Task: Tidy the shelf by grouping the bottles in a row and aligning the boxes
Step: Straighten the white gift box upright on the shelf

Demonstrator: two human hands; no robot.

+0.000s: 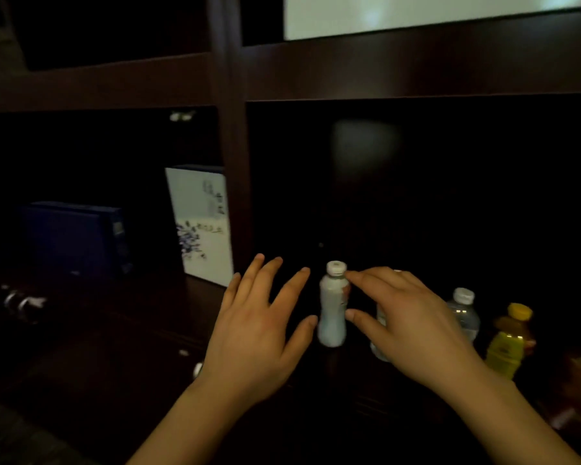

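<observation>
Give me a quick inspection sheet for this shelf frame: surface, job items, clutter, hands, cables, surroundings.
Surface: dark wooden shelf, dimly lit.
Job's things: small white plastic bottle upright between the hands; clear water bottle and yellow-capped yellow bottle to its right; white printed box standing beside the upright post; dark blue box further left.
Clutter: small shiny objects at left, too blurred to identify.
Hands: left hand open, thumb beside the bottle; right hand open, fingers at the cap; contact unclear.
Cables: nothing seen.
Surroundings: dark shelving frame, pale panel above.
</observation>
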